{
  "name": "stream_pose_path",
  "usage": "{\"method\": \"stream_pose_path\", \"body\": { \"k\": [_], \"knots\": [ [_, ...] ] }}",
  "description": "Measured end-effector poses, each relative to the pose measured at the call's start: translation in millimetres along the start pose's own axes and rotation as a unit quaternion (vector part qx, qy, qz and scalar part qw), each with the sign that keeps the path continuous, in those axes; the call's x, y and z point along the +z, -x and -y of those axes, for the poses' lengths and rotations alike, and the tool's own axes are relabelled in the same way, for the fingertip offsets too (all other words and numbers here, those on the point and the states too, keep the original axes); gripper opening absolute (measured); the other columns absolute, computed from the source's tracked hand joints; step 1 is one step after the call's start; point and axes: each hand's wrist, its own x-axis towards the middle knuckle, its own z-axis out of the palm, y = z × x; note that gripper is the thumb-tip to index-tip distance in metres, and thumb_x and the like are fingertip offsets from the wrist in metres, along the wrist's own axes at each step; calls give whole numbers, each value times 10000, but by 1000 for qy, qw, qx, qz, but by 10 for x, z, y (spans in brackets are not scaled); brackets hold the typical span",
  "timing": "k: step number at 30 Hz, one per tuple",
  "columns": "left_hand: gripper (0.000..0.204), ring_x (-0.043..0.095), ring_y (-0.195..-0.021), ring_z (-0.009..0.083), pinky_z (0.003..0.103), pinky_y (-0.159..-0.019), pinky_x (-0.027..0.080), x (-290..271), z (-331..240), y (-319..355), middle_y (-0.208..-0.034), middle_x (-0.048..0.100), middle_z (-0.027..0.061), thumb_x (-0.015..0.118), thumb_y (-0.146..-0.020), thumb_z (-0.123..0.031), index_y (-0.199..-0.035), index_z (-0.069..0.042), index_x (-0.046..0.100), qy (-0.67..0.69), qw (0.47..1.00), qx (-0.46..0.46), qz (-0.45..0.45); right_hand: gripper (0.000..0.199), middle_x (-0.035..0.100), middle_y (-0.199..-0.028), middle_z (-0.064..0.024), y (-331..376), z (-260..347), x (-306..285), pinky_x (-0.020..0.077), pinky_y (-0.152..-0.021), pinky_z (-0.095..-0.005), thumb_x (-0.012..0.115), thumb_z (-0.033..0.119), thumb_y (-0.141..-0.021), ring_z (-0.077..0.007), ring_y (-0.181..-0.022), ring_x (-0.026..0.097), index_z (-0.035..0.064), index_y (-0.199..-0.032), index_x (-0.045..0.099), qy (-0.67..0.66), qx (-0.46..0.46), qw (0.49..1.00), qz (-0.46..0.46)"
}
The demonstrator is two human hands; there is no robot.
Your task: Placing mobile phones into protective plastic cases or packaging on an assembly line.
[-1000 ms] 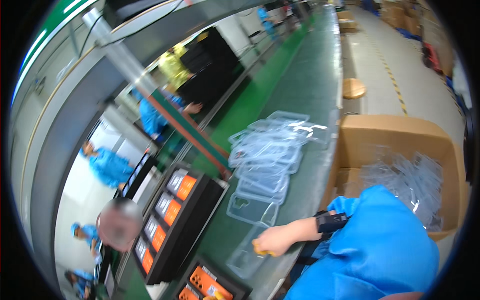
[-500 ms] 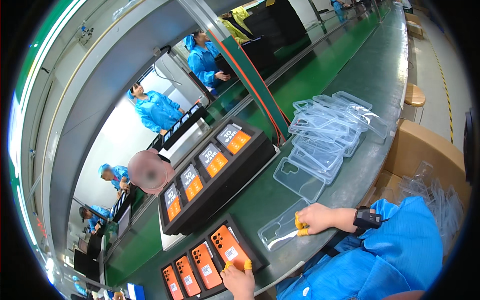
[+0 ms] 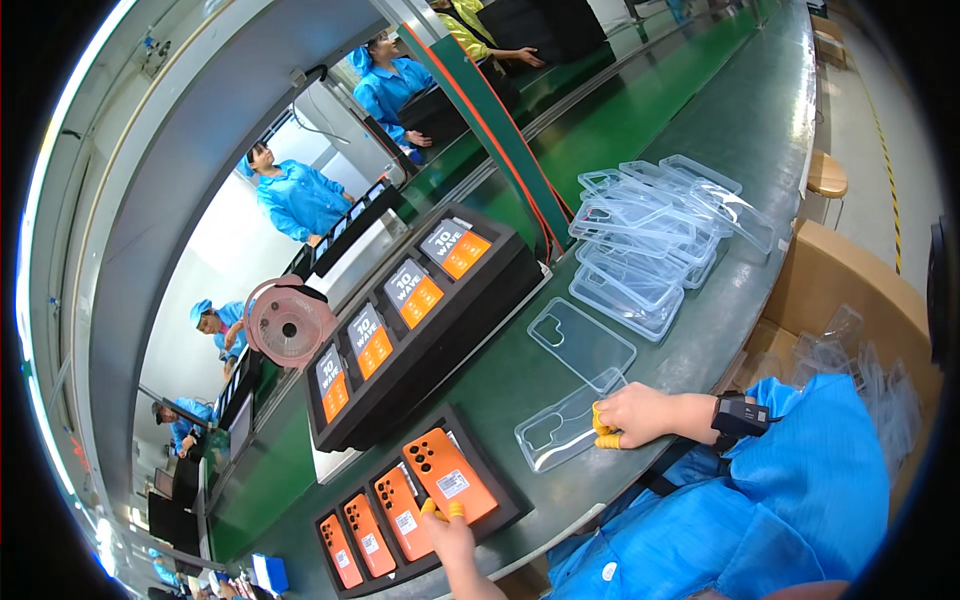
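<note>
My left hand (image 3: 450, 540), with yellow finger covers, grips the lower edge of an orange phone (image 3: 460, 466). The phone is tilted over the right end of a black foam tray (image 3: 512, 508), partly covering the neighbouring phone. Several other orange phones (image 3: 368, 533) sit in the tray's slots. On the right, my right hand (image 3: 638, 415) pinches the edge of a clear phone case (image 3: 558, 432) at the green table. Another clear case (image 3: 582, 345) lies just beyond it, their edges seeming to overlap. A large pile of clear cases (image 3: 650, 240) is farther back.
A black foam block (image 3: 480, 310) holds several orange-and-white cards behind the phone tray. A pink fan (image 3: 290, 322) stands at its left. A cardboard box (image 3: 830, 270) with clear plastic pieces is at the right. Co-workers in blue stand across the line.
My left hand has raised the orange phone out of its slot and shifted it left over its neighbour. One clear case now lies apart from the pile. My right hand stays on its case.
</note>
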Motion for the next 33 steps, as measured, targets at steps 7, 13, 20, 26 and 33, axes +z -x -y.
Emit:
{"method": "stream_pose_path", "body": {
  "k": [7, 13, 20, 26, 33],
  "knots": [
    [189, 486, -772, 109, 217, -681, 379, -296, -112, -267, -836, 517, 33, 483, -786, -42, -969, -4, 500, 338, 922, -178, 69, 267, 529, -825, -82, 100, 177, -138, 435, -611, -372, 561, 331, -735, -270, -760, 532, 70, -792, 557, -13, -28, 984, 175],
    [131, 512, -739, 104, 228, -667, 408, 279, -766, 178, -818, 550, 30, 509, -771, -55, -896, -20, 519, 436, 882, -57, 170, 446, 502, -944, -138, -198, 295, -107, 402, -761, -317, 548, 364, -767, -265, -920, 478, 9, -1030, 486, -225, 80, 965, -111],
    [740, 389, -1017, 317, 395, -840, 330, 469, -602, 151, -1080, 428, 161, 728, -551, -354, -1104, 13, 402, -214, 880, 356, 231, 251, 532, -743, -123, -240, 459, -186, 434, -571, -319, 589, 252, -749, -294, -665, 523, 11, -790, 534, -240, 35, 937, -252],
    [840, 434, -985, 310, 370, -859, 316, 453, -577, 184, -1024, 483, 160, 756, -469, -319, -1139, 10, 370, -252, 833, 389, 303, 233, 500, -773, -75, 89, 519, -328, 448, -584, -320, 643, 226, -648, -225, -749, 514, 47, -762, 547, -2, -109, 994, -11],
    [719, 482, -869, 307, 364, -759, 386, 509, -668, 251, -909, 525, 144, 759, -466, -274, -1050, 5, 444, -165, 882, 364, 251, 978, 411, -1119, -192, 18, 288, -105, 262, -904, -439, 736, 448, -425, -336, -1066, 366, -18, -1184, 333, 120, 21, 992, -28]
  ]
}}
